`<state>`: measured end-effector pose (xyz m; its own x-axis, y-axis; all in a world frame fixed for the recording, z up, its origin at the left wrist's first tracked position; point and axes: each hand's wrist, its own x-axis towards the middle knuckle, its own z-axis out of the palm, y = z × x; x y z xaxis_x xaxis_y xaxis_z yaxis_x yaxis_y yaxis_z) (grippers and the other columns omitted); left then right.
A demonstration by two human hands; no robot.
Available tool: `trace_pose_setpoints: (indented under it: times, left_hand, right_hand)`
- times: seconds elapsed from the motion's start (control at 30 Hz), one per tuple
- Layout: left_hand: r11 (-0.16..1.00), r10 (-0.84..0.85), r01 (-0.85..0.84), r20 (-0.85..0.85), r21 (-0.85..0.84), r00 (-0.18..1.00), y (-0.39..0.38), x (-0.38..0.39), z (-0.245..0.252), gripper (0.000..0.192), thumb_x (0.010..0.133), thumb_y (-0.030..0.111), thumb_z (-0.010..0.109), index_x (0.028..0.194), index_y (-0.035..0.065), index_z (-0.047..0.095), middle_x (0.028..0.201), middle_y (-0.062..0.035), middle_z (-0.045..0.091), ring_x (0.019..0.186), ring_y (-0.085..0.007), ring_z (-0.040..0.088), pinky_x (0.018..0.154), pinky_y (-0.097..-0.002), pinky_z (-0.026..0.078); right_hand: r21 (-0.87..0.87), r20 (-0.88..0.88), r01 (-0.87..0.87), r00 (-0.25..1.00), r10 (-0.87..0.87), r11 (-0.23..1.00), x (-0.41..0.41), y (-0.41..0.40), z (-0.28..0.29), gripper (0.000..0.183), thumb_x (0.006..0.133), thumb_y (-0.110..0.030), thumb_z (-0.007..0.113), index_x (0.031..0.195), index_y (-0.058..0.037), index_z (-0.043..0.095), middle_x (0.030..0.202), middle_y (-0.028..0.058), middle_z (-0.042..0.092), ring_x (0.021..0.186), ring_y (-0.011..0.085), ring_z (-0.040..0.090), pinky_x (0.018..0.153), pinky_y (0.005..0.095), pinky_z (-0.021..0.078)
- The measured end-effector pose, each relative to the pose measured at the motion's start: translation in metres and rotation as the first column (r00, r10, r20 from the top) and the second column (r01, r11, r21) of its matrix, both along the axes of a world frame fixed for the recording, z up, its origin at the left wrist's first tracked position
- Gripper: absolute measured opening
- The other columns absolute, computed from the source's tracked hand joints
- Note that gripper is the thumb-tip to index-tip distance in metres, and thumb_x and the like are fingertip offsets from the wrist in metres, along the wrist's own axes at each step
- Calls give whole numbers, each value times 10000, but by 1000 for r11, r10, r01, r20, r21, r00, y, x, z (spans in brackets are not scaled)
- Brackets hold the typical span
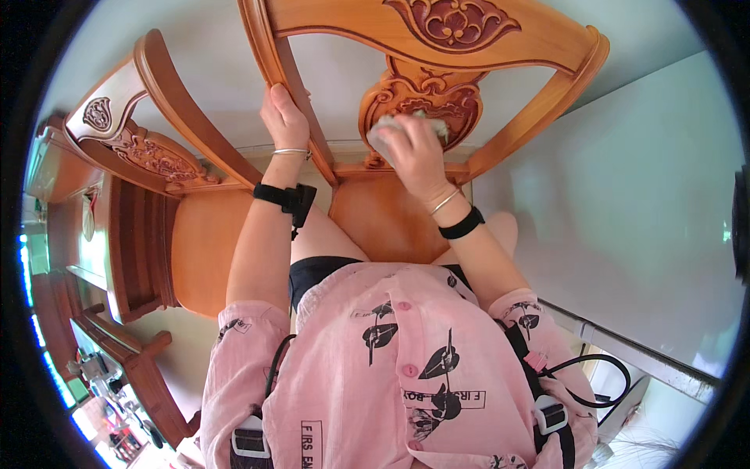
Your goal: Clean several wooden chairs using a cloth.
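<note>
A carved wooden chair [398, 220] stands directly before me, its backrest rising at the top of the view. My left hand [285, 117] grips the left upright of that backrest, with the thumb on the near side. A pale, crumpled cloth [384, 138] is bunched in my right hand [417, 153], which holds it against the carved back splat [375, 105]. The cloth and fingers hide part of the splat's lower carving. Above it, the top rail [351, 20] bears another carved, dark red motif.
A second carved wooden chair [205, 252] stands close on the left, beside a wooden cabinet [137, 252]. Farther down the left side is a wooden table [140, 381] with small items on it. A pale wall [609, 193] lies on the right.
</note>
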<state>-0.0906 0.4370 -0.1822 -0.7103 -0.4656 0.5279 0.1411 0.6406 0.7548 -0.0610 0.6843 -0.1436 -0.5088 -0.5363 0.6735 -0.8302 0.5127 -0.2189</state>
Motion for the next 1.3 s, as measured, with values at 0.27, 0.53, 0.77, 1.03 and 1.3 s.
trace_pose_setpoints:
  times: [0.27,0.53,0.77,1.03,1.3]
  left_hand:
    - [997,63,-61,-31,51,998,12,7,24,630,991,511,241,806,-1,558,651,-98,610,599,-215,596,564,-330,469]
    - [996,65,-64,-21,64,998,15,13,26,610,995,492,253,809,-1,562,643,-93,607,586,-214,589,560,-329,463]
    - [990,68,-63,-36,126,997,18,17,37,604,993,495,253,821,4,560,648,-93,612,605,-218,597,576,-332,467]
    - [987,107,-103,-31,123,994,21,18,41,572,997,461,266,822,0,557,650,-98,616,605,-216,600,578,-328,471]
    - [989,98,-93,-46,113,994,26,20,48,559,999,445,273,818,-3,555,644,-98,618,592,-212,595,568,-328,470]
  right_hand:
    - [12,-75,35,997,-34,999,-3,-2,8,253,755,-62,644,1005,-94,620,1050,110,547,961,300,540,821,396,470]
    - [-24,-20,163,986,-163,986,-13,38,23,224,747,-71,663,966,-109,630,1044,109,550,954,313,540,814,401,465]
    - [-79,-27,218,975,-221,973,-6,48,-3,321,716,35,660,1005,-100,628,1077,119,517,994,318,504,850,396,438]
    - [-123,82,227,972,-219,966,-5,35,14,313,739,30,668,1029,-76,617,1067,127,521,975,319,515,840,397,444]
    - [56,12,111,994,-112,992,9,35,-31,280,738,-16,657,1009,-76,621,1031,138,534,920,327,532,804,410,453]
